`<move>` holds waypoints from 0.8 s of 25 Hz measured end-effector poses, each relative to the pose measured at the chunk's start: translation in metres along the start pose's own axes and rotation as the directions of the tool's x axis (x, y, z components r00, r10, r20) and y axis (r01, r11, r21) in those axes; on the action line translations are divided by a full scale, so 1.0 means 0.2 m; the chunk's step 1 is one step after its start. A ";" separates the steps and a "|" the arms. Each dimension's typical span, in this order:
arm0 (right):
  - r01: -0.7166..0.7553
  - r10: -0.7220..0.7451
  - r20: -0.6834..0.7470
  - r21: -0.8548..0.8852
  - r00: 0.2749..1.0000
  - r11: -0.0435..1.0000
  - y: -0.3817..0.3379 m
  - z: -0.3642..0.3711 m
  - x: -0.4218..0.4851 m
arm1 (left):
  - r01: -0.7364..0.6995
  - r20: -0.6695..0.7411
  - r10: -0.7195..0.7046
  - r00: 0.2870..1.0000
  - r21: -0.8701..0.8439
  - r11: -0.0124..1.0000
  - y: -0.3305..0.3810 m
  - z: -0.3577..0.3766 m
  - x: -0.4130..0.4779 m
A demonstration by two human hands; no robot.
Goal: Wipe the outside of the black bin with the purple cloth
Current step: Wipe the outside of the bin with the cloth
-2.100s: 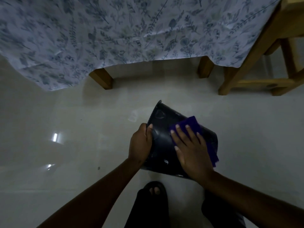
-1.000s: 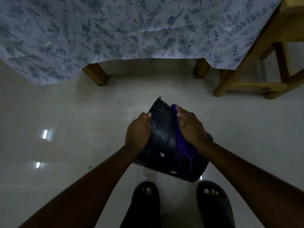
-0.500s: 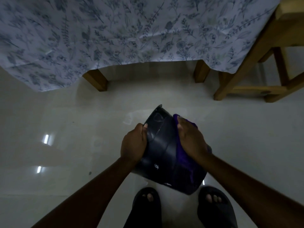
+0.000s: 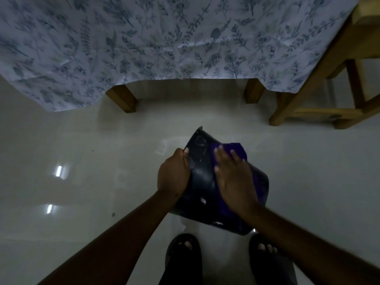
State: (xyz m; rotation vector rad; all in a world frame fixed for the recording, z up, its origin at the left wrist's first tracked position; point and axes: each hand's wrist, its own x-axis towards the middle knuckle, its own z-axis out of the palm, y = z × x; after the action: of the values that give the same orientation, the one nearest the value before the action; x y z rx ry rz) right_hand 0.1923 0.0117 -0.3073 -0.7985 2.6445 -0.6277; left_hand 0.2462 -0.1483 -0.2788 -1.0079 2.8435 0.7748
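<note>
While my left hand [image 4: 174, 175] is clamped round the black bin [image 4: 202, 182], holding it tipped above the floor [image 4: 82, 182] in front of my feet so its wall faces me, my right hand [image 4: 234, 177] lies open-palmed, pressing the purple cloth [image 4: 236, 150] flat against that wall.

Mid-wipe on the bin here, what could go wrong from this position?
The black bin is tilted and steadied only by the left hand at its edge; it may slip on the glossy floor. The right hand lies flat on the purple cloth, which could bunch or slide off.
</note>
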 end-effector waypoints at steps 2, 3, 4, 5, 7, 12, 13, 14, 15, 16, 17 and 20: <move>0.195 -0.195 0.014 -0.098 0.981 0.976 -0.08 0.03 -0.16 | -0.009 0.006 0.009 1.000 -0.012 1.000 -0.03 0.01 0.00; 0.256 -0.253 0.041 -0.101 0.967 0.962 -0.06 0.05 -0.11 | -0.004 0.004 0.004 1.000 -0.034 0.999 -0.04 0.01 -0.01; 0.257 -0.255 0.033 -0.067 0.966 0.964 -0.05 0.04 0.00 | 0.001 0.002 0.000 1.000 -0.046 0.999 -0.05 0.00 -0.02; 0.185 -0.185 0.040 -0.004 0.982 0.983 -0.03 0.02 0.14 | 0.002 0.003 -0.002 1.000 -0.049 0.999 -0.05 0.00 -0.03; -0.005 -0.012 0.105 0.154 0.994 0.988 0.04 -0.02 0.33 | 0.008 0.021 -0.007 1.000 -0.054 0.999 -0.04 -0.01 -0.03; 0.172 -0.170 0.028 -0.061 0.985 0.983 -0.05 0.02 -0.11 | 0.009 -0.010 -0.009 1.000 -0.018 1.000 -0.03 0.01 -0.01; 0.241 -0.239 0.035 -0.062 0.970 0.969 -0.05 0.03 -0.13 | -0.001 -0.022 0.000 1.000 -0.036 0.999 -0.05 0.01 -0.02; 0.275 -0.272 0.047 -0.061 0.961 0.960 -0.02 0.05 -0.08 | -0.006 -0.029 0.005 1.000 -0.054 0.998 -0.05 0.01 -0.03; 0.246 -0.245 0.038 -0.026 0.969 0.969 0.01 0.03 0.03 | -0.009 -0.026 0.007 1.000 -0.055 0.998 -0.05 0.01 -0.04; 0.157 -0.160 0.062 0.042 0.985 0.987 0.05 0.01 0.17 | -0.007 -0.017 0.006 1.000 -0.046 0.999 -0.05 0.01 -0.03; 0.059 -0.072 0.103 0.123 0.992 0.991 0.10 -0.01 0.28 | 0.004 -0.001 -0.004 1.000 -0.044 0.999 -0.04 0.01 -0.02; -0.078 0.064 0.103 0.129 0.993 0.989 0.11 -0.02 0.27 | 0.006 0.015 -0.005 1.000 -0.033 0.999 -0.02 0.02 0.00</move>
State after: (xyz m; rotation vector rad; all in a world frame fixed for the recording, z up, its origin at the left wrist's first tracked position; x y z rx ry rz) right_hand 0.1381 -0.0018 -0.3230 -0.6761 2.5001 -0.7174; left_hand 0.2475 -0.1499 -0.2840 -1.0087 2.8231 0.8277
